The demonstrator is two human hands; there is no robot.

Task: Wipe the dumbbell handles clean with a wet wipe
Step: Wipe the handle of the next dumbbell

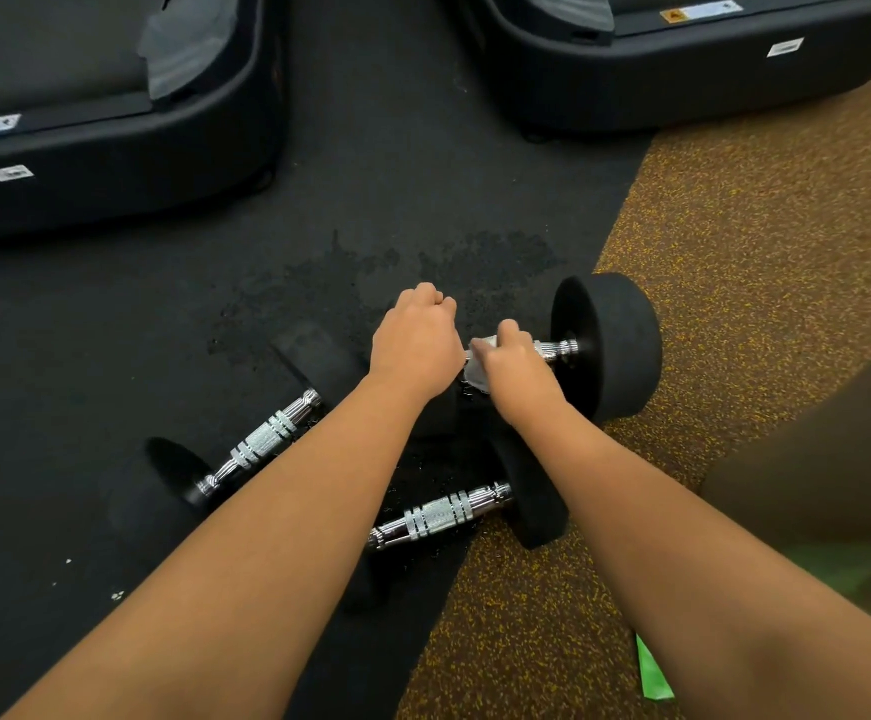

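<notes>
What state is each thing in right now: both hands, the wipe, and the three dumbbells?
far dumbbell: lying on the floor, held by both hands.
left hand: curled on the far dumbbell's left end.
right hand: grips the wipe around the handle.
wipe: crumpled, wrapped on the handle.
left dumbbell: lying flat, untouched.
near dumbbell: lying flat, untouched.

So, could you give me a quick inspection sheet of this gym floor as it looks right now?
Surface: black rubber mat with a damp-looking patch; speckled brown flooring beside it.
Job's things: far dumbbell, wet wipe on its handle; left dumbbell and near dumbbell lie untouched.
Clutter: green scrap; white specks.
Grippers: right hand grips the wet wipe; left hand curled at the handle's other end, grip hidden.
Cables: nothing seen.
Surroundings: left machine base, right machine base.
</notes>
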